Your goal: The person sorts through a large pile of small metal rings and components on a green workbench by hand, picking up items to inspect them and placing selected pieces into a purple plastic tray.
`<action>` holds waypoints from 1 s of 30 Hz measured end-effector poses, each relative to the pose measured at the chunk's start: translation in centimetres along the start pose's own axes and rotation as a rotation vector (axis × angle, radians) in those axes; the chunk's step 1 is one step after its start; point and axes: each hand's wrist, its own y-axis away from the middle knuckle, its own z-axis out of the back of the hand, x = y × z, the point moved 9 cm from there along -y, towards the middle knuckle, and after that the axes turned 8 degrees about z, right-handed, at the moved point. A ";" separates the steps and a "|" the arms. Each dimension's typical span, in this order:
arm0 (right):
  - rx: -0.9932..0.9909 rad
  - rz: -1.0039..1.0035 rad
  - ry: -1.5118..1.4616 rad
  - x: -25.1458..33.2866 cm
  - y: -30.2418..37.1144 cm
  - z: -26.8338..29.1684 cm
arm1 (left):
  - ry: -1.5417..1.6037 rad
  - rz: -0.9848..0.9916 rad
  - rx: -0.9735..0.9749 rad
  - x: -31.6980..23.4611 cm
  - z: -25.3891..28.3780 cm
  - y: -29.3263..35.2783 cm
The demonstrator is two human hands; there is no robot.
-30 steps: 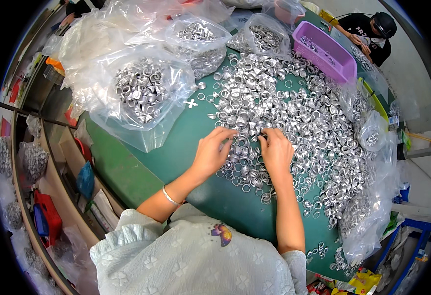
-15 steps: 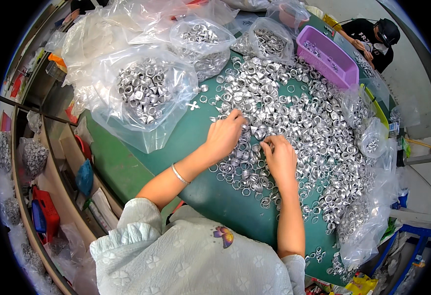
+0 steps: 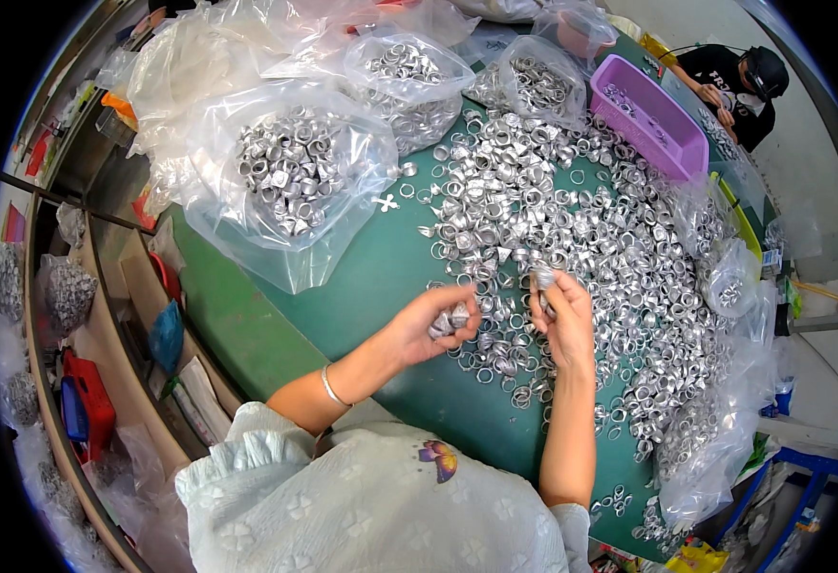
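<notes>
A broad heap of silvery metal rings (image 3: 620, 248) spreads over the green tabletop (image 3: 381, 329). At the heap's near left edge, my left hand (image 3: 431, 323) is curled around several of these rings, which show in its palm. Just to the right, over the heap, my right hand (image 3: 564, 310) pinches one or more rings between thumb and fingers; the exact number is hard to make out. The two hands are a short way apart. Left of the heap lies a small cross-shaped silvery piece (image 3: 386, 203).
An open clear bag of rings (image 3: 290, 177) stands at left, with more filled bags (image 3: 408, 81) behind. A purple basket (image 3: 650, 119) holds some rings at far right. Plastic sheeting (image 3: 725, 411) lines the right edge. Another person (image 3: 736, 91) sits beyond it.
My left hand has drawn back from the heap toward me, now with rings showing in its palm. My right hand has turned and lifted slightly, with rings visible at its fingertips.
</notes>
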 end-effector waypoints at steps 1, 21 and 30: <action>-0.013 0.003 -0.155 0.5 0.4 -0.6 | -0.152 -0.055 -0.083 -0.3 0.2 0.2; -0.159 0.674 1.303 5.0 -2.2 -2.1 | -1.782 -1.007 -0.790 -11.9 -4.3 -1.9; -0.204 0.002 -0.479 0.1 -0.5 1.3 | -0.223 -0.175 0.093 -5.0 -2.6 -1.9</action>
